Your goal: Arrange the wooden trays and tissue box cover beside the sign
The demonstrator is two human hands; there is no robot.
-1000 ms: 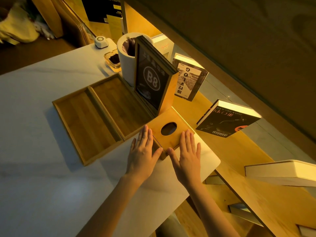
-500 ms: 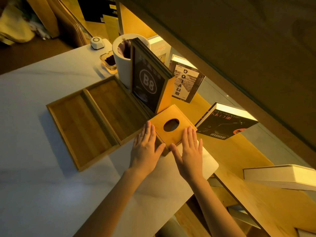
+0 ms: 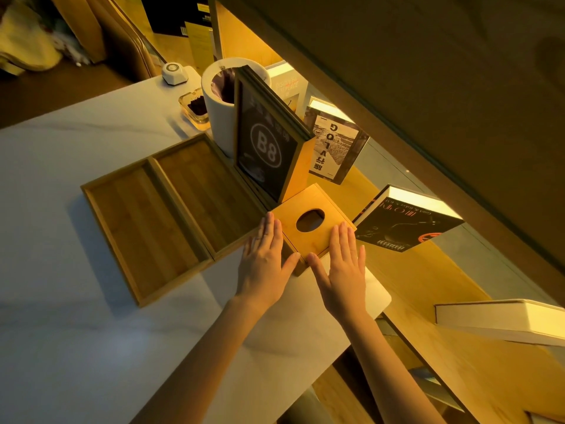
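Hands flat: left hand [image 3: 263, 262], right hand [image 3: 341, 268] flanking tissue box cover [image 3: 312, 223]

Trays [image 3: 171, 215], tissue box cover [image 3: 312, 231]: matt grained wood; table [image 3: 76, 347]: smooth marble-look

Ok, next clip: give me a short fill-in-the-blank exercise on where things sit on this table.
1. The sign standing behind the tissue box cover reads ____.
2. The number of wooden trays lying side by side on the table is ____.
3. The opening in the cover's top is ____ in shape.
4. The left hand and right hand both lie flat with fingers ____.

Missing words: B8; two; oval; extended
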